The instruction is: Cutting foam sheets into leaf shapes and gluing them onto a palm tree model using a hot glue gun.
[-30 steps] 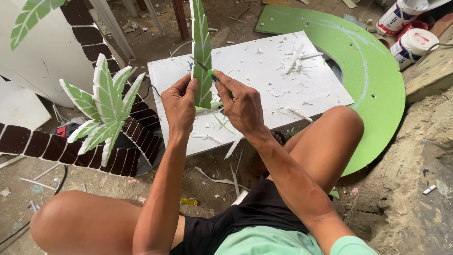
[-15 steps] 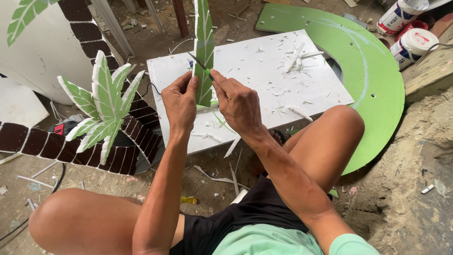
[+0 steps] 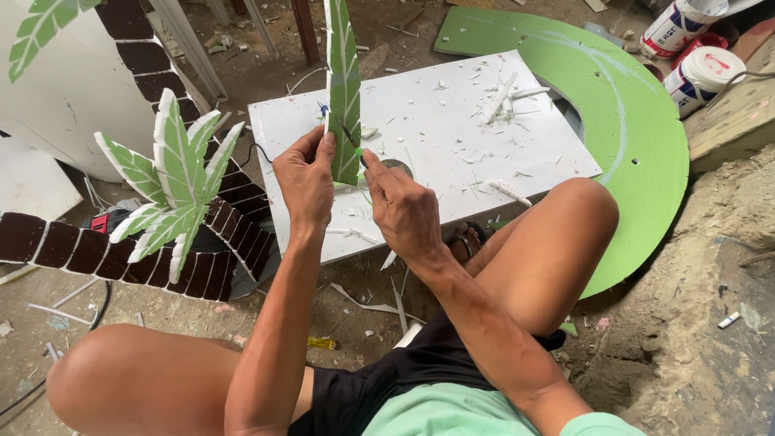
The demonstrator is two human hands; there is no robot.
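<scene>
My left hand (image 3: 305, 179) grips the lower part of a long green and white foam leaf (image 3: 344, 73) that stands upright and runs out of the top of the view. My right hand (image 3: 401, 206) is closed on a thin tool with a small green part at the leaf's right edge; the tool itself is mostly hidden by my fingers. Both hands hover over the near edge of a white foam board (image 3: 452, 129) strewn with white shavings.
A foam palm with green leaves (image 3: 171, 187) and a brown segmented trunk (image 3: 97, 258) stands at the left. A large green curved foam panel (image 3: 638, 129) lies at the right, with paint tubs (image 3: 701, 74) beyond. My bare knees flank the board on a dirt floor.
The leaf and both hands have shifted slightly; my right hand has slid a little along the leaf's right edge. Everything else is unchanged.
</scene>
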